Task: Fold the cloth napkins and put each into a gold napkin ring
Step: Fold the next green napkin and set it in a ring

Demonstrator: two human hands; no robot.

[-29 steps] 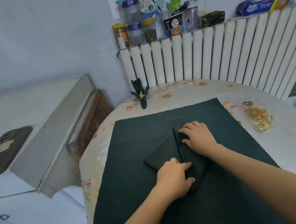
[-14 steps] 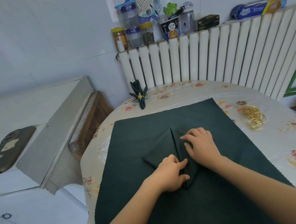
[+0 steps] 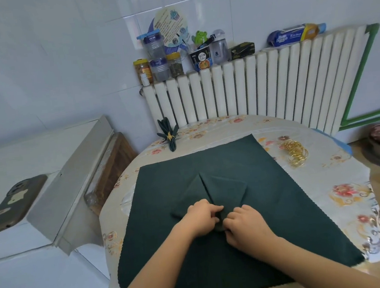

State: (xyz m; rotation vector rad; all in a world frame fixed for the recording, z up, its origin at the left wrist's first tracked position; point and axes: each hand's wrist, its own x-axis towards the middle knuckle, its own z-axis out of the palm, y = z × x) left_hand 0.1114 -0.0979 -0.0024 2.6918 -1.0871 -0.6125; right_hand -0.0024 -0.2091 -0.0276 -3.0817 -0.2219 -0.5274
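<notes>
The near tip of the folded napkin [image 3: 214, 192] is lying hidden under both hands, so its fold there is hard to make out. The left hand [image 3: 202, 217] and right hand [image 3: 247, 227] are pinching that tip between curled fingers, meeting at the middle of a larger dark green cloth [image 3: 284, 216] covering the table [image 3: 340, 175]. Bare cloth is lying all around the hands. The gold rings [image 3: 295, 153] are sitting well apart near the far right edge, and a finished napkin [image 3: 169, 135] is resting at the far left rim.
</notes>
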